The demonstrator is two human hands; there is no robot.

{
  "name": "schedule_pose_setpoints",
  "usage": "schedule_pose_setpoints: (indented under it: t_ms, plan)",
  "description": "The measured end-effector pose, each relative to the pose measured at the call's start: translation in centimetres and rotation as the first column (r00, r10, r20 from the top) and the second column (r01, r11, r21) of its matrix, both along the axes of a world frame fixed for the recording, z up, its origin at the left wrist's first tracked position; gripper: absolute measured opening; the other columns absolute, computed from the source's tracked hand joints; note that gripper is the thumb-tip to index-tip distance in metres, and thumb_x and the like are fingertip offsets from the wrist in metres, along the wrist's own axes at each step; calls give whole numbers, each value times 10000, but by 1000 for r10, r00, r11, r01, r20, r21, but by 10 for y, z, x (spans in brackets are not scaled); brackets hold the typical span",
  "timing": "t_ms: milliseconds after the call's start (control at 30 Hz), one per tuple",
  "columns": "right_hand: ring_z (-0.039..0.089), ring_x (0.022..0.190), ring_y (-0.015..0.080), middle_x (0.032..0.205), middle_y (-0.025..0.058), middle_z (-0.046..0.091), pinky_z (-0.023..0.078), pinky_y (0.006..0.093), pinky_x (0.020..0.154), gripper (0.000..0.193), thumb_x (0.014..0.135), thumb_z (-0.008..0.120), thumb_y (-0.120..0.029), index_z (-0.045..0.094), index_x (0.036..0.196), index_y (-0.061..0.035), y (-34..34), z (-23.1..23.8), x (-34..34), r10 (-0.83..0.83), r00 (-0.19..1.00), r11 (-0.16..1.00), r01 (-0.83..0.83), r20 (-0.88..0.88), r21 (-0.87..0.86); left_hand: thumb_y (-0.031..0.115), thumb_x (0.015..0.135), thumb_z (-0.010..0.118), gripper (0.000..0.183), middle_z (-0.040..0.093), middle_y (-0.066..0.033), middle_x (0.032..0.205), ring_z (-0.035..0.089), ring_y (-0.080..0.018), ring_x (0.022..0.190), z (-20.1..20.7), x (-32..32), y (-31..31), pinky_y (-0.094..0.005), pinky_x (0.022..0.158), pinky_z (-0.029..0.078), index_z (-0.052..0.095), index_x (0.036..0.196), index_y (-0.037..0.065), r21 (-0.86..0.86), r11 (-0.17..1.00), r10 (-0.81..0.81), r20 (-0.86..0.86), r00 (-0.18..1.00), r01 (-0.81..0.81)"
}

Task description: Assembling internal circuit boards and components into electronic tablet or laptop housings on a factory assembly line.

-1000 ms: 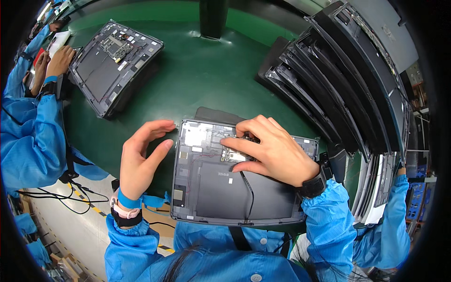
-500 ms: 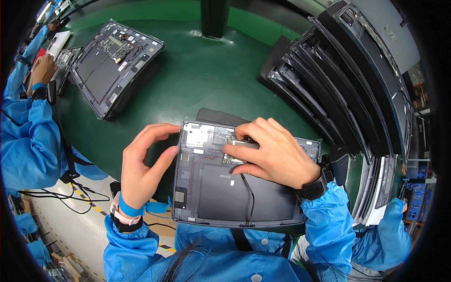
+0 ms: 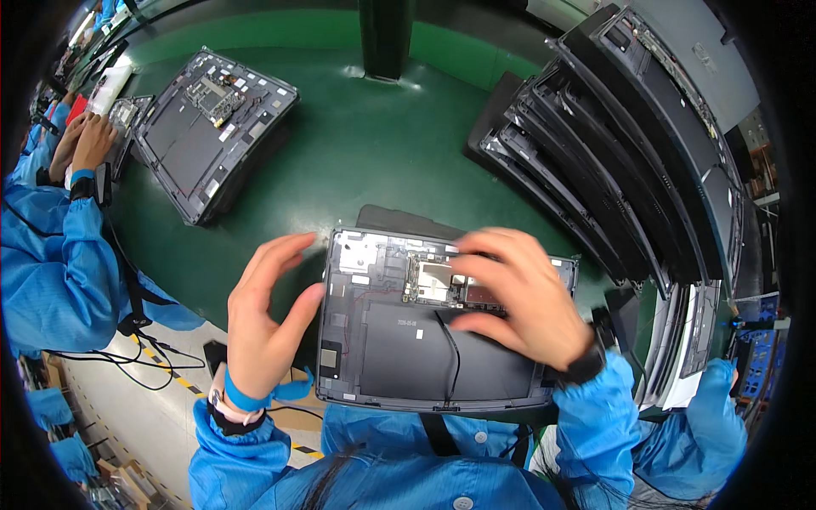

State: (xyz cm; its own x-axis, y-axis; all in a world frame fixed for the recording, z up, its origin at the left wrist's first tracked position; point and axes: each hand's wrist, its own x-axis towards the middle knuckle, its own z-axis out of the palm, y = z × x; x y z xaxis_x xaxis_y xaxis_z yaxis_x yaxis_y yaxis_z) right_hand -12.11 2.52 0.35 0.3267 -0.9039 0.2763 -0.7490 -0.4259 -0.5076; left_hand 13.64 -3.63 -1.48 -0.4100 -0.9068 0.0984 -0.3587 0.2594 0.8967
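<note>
The open tablet-like housing [image 3: 408, 348] lies flat in front of us at the near side of the bench [image 3: 357, 153], inner face up. Near its far edge sits a circuit board [image 3: 432, 282]; a black cable [image 3: 456, 361] runs from beside it toward the near edge, and a thin red wire [image 3: 364, 297] crosses on the left.

We judge the shell stiff, thin and fairly light, its smooth rim a little slippery; the board and wires look fragile, so we would hold it by opposite side edges, clear of both.

Our left hand [image 3: 270, 319] is half curled at the left edge, thumb and fingers apart, gripping nothing; we cannot tell whether it touches. Our right hand [image 3: 531, 302], blurred, is spread over the board's right part, with nothing seen in its grasp.

Farther out, a similar housing [image 3: 183, 140] rests at far left, near a co-worker's hand [image 3: 95, 143]; a stack of dark housings [image 3: 608, 170] leans at right.
</note>
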Motion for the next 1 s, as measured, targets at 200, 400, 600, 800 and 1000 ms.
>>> schedule_pose_setpoints:
  t_ms: [200, 400, 600, 800, 1000]
  plan:
    - [471, 1146, 244, 1249, 158, 480, 410, 348, 923, 418, 816, 559, -15, 460, 1220, 35, 130, 3, -20, -810, 479, 586, 647, 337, 488, -80, 828, 492, 622, 284, -189, 1430, 269, -256, 1338, -6, 24, 63, -355, 1091, 216, 232, 1392, -56, 600, 784, 156, -437, 886, 158]
    - [533, 1018, 147, 1144, 128, 563, 421, 280, 885, 381, 882, 524, -8, 437, 1243, 76, 127, 1, -11, -867, 140, 497, 172, 478, 850, -68, 806, 545, 688, 252, -189, 1443, 251, -229, 1328, -5, 21, 61, -304, 1071, 189, 192, 1397, -80, 532, 837, 98, -378, 921, 130]
    - [515, 1062, 186, 1225, 103, 497, 426, 356, 915, 364, 951, 453, -105, 375, 1287, 8, 85, 31, 25, -838, 8, 544, -67, 545, 837, -65, 784, 559, 679, 322, -173, 1415, 290, -220, 1314, 34, 67, 24, -308, 1076, 184, 253, 1390, -60, 401, 911, 82, -414, 907, 101]
    - [547, 1030, 196, 1143, 113, 564, 445, 372, 905, 330, 931, 480, -134, 466, 1216, 33, -27, 26, 69, -632, 1, 750, -250, 775, 612, 141, 897, 469, 573, 332, -223, 1388, 310, -286, 1313, 75, 115, -16, -393, 1099, 204, 236, 1397, -11, -79, 900, 263, -688, 676, -429]
    - [612, 794, 261, 925, 169, 593, 509, 434, 660, 277, 907, 502, -200, 493, 1016, 55, -166, -24, 140, -627, 244, 778, 146, 740, 611, 115, 925, 427, 526, 331, -205, 1383, 310, -292, 1302, 41, 120, 1, -387, 1087, 224, 232, 1403, 15, 30, 905, 337, -658, 673, -424]
